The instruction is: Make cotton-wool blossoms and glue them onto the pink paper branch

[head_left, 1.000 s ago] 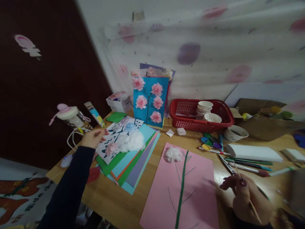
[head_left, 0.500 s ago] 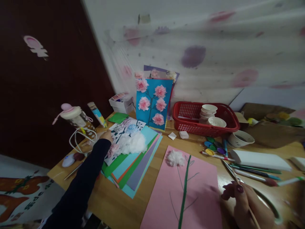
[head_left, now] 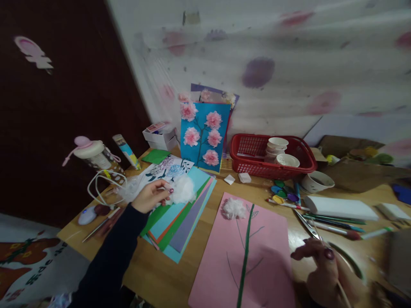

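Note:
My left hand [head_left: 152, 196] reaches over the stacked papers, thumb and fingers pinched at the near edge of a fluffy white cotton wool wad [head_left: 183, 188]. At the lower right my right hand [head_left: 327, 265] is closed around a thin wooden stick [head_left: 343, 291]; its upper end is hard to make out. Left of that hand lies a pink sheet [head_left: 215, 256] with a thick green stem [head_left: 246, 252], thin drawn branches and a cotton tuft [head_left: 234, 208] at its upper left. Under the cotton wad are coloured papers [head_left: 189, 229] and a flower picture [head_left: 167, 167].
A blue flower card [head_left: 205, 143] leans against the wall. Beside it stands a red basket [head_left: 248, 167] with paper cups. Paint pots [head_left: 278, 199], scissors [head_left: 306, 224], pens and a white block [head_left: 340, 208] lie on the right. A bottle [head_left: 96, 156] and white cable [head_left: 93, 188] are at left.
My left hand has moved right, from the far left edge of the papers to the cotton wool. My right hand still holds the stick. The view has shifted slightly.

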The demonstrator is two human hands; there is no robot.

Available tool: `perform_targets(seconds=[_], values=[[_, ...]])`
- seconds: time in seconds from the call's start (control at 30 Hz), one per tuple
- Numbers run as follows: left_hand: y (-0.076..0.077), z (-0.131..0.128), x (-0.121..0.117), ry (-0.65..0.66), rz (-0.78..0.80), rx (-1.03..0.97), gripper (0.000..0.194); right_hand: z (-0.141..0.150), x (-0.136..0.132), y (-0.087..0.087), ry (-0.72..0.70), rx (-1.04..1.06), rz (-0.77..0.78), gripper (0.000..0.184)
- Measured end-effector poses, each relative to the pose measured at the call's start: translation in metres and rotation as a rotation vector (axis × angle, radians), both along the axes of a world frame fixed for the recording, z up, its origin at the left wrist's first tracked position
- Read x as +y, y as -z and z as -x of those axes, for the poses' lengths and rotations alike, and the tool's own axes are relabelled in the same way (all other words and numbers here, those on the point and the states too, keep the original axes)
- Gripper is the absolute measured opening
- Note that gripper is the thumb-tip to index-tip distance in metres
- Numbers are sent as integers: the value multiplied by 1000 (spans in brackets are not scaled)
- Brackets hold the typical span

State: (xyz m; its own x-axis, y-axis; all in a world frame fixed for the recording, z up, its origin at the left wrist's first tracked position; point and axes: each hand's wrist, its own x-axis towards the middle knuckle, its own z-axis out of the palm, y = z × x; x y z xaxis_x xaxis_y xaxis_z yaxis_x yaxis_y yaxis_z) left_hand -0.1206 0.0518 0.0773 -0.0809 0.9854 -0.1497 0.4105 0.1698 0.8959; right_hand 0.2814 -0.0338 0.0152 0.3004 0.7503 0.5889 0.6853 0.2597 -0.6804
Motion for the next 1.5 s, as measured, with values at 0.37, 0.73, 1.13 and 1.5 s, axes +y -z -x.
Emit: perform_targets(seconds=[0.37,0.73,1.13,1.5], values=[[37,-179,-64,219,308,-795,49,70,-6,-22,-591,508,306,13],[34,-169,-58,222,379,-893,45,70,-9,-22,-700,796,451,26],[28,-165,-69,342,295,-777,43,81,-16,-20,-576,713,517,39],[22,-139,-85,397,314,-752,70,68,-35,-35,-402,792,370,40]])
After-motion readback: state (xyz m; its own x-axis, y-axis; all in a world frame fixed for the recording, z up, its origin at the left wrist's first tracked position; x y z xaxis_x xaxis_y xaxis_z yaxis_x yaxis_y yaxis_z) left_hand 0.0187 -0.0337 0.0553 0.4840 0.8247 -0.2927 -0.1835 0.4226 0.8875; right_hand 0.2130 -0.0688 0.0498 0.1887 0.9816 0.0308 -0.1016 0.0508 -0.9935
